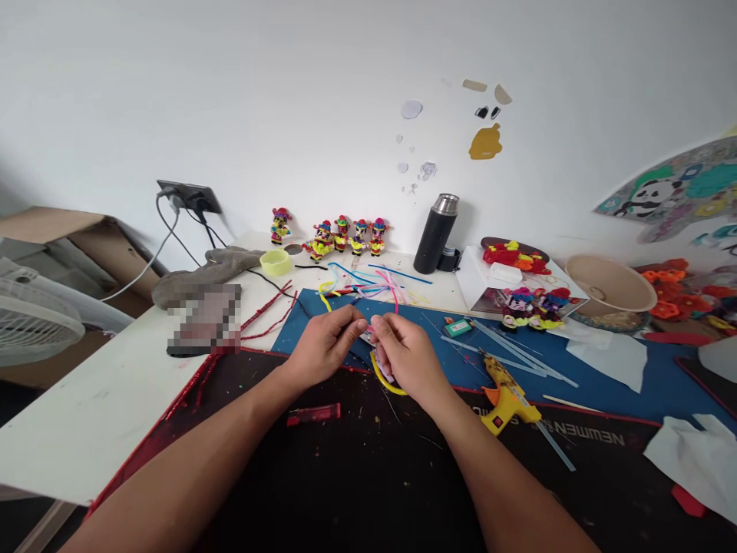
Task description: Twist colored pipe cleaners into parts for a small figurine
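Note:
Over the mat's middle, my left hand point(329, 343) and my right hand point(404, 355) meet with fingertips almost touching. Both are closed in a pinch on a pink pipe cleaner point(396, 301); a bit of pink shows between the fingertips, and the rest is mostly hidden by my fingers. Beneath my right hand curves a yellow pipe cleaner point(387, 382), beside a small pale piece I cannot make out. Behind my hands lies a loose pile of coloured pipe cleaners point(368, 284). A small red object point(314, 414) rests on the black mat below my left hand.
A yellow glue gun point(510, 395) and clear glue sticks point(527, 349) lie to the right, near a green lighter-like box point(457, 328). Several small figures point(341, 234) and a black thermos point(436, 234) stand at the back. A white fan point(34, 319) is at the left.

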Demonstrator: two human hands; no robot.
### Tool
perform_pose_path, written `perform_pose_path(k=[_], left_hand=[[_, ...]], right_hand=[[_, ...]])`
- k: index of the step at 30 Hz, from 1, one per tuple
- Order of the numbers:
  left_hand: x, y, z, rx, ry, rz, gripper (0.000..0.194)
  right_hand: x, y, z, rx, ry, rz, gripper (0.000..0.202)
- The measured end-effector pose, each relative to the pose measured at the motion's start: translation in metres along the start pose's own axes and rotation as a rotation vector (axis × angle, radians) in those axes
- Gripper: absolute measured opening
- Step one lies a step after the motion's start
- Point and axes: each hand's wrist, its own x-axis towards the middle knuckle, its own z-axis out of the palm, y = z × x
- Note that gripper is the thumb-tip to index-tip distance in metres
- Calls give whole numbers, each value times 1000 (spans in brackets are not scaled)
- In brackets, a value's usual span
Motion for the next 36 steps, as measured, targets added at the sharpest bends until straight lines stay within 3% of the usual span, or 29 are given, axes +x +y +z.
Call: perform_pose_path(k=[5, 13, 19, 23, 27, 30, 36], left_hand=[[0, -2, 2, -37, -24, -9, 28], [2, -5, -1, -60, -27, -5, 23], [7, -13, -9, -85, 100, -167, 27], [5, -17, -5, -69, -71, -110, 23], [1, -15, 4, 14, -250, 76, 15], [1, -15, 8, 75, -302, 178, 16], [2, -18, 9, 148, -362, 218, 22]], right_hand=[[1, 0, -2, -154, 47, -35, 57], [0, -5, -1, 100, 43, 15, 51], [5, -10, -14, 236, 207, -35, 52], [9, -10, -20, 328, 249, -56, 51], [8, -10, -18, 324, 232, -65, 50], [8, -9, -17, 313, 217, -69, 50], [7, -8, -15, 306, 178, -56, 52]])
